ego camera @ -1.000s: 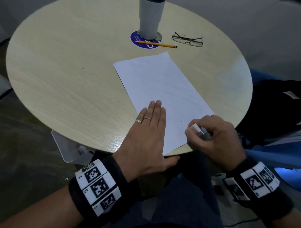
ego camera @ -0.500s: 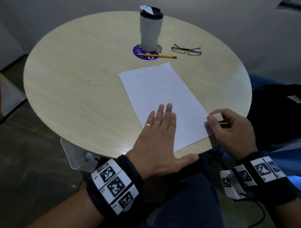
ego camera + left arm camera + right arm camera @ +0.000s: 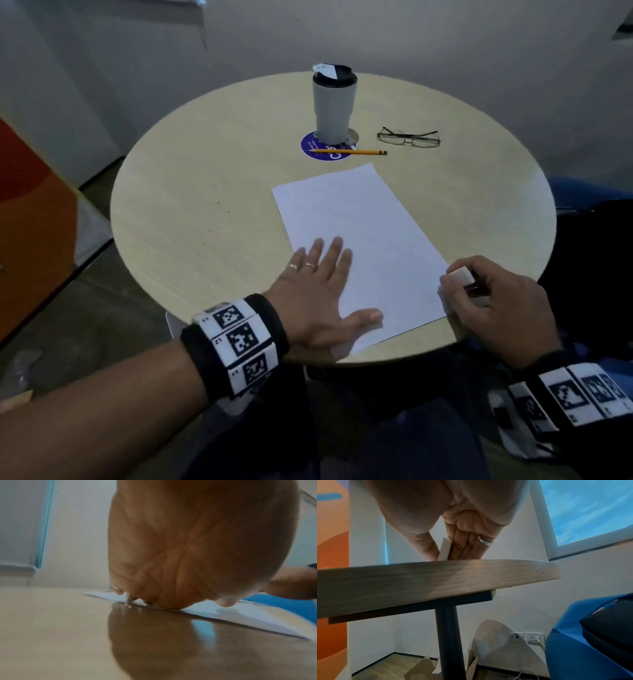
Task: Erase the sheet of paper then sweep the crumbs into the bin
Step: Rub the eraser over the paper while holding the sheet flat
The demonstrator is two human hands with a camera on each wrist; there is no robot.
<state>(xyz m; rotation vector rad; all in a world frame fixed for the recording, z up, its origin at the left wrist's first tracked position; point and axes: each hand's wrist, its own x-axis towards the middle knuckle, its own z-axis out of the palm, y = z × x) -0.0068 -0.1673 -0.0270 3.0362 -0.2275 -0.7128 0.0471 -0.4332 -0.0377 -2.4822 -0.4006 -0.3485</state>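
A person's left hand (image 3: 322, 291) lies flat, fingers straight, pressing the near left part of a sheet of paper (image 3: 363, 240) on a round table (image 3: 205, 222); the sheet's long axis runs away from the hand, slanting leftward. At the sheet's near right corner, the right hand (image 3: 493, 301) pinches a white eraser (image 3: 460, 275). Beyond the fingertips stands a lidded tumbler (image 3: 334, 106), its contents hidden.
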